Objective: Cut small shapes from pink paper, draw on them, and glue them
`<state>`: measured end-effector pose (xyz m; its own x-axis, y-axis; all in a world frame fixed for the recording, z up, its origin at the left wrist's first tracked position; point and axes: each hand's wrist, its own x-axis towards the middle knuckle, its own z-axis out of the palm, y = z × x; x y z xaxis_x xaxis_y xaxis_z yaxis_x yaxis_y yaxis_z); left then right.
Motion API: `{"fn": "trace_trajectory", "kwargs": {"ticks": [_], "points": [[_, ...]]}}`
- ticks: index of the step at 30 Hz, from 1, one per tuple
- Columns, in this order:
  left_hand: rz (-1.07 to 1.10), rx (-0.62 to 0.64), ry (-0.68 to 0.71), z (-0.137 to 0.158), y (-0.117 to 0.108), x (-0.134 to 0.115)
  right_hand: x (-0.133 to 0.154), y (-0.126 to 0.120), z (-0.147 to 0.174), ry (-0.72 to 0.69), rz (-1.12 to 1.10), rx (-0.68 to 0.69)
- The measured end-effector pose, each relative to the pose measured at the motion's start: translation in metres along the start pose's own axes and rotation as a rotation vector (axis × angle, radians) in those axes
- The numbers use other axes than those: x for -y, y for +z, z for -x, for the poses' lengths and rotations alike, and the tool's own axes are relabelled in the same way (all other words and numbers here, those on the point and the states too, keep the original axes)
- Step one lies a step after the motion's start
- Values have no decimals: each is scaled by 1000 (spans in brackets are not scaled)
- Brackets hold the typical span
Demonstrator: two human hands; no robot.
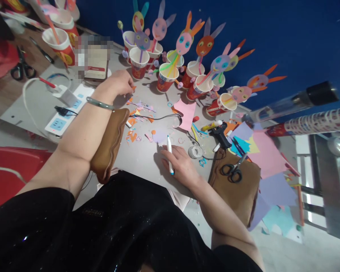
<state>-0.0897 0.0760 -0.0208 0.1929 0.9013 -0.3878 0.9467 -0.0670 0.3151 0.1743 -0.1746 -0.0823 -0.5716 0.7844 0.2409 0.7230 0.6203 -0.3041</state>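
Note:
A white marker (170, 153) with a blue end is gripped in my right hand (181, 164), its tip pointing away from me. Beyond that tip lies a pale purple paper oval (159, 136). My left hand (120, 84) reaches to the back left of the table, fingers curled down and together. An orange paper bit (134, 88) shows at its fingertips; whether they hold it is hidden. Small paper scraps (134, 136) are strewn between my hands. Behind them stand several red paper cups (164, 84) with rabbit-like paper faces (184, 43) on coloured stems.
Brown cushions (109, 147) lie under my left arm and by my right forearm, the right one bearing scissors (232, 172). A black glue gun (221, 134), pink paper (186, 113) and tape roll (195, 152) lie to the right. A power strip (65, 117) is at left.

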Motion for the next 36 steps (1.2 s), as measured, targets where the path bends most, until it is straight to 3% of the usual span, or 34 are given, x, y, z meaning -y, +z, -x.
{"fn": "trace_trajectory", "kwargs": {"ticks": [6, 11, 17, 22, 25, 28, 36], "points": [[-107, 40, 4, -8, 1, 7, -1, 2, 1, 5, -33, 22], [-172, -61, 135, -1, 5, -1, -3, 5, 2, 10, -39, 35], [-198, 87, 370, -2, 23, -23, -1, 7, 0, 14, -53, 72], [-278, 121, 350, -5, 27, -27, 0, 4, -2, 38, -65, 90], [-275, 128, 323, -5, 26, -25, -13, -3, -5, 49, 33, 2], [-281, 98, 293, -7, 27, -22, -37, -11, -13, 159, 172, -94], [-240, 17, 221, -5, 24, -20, -93, -14, -48, 441, 336, -91]]}}
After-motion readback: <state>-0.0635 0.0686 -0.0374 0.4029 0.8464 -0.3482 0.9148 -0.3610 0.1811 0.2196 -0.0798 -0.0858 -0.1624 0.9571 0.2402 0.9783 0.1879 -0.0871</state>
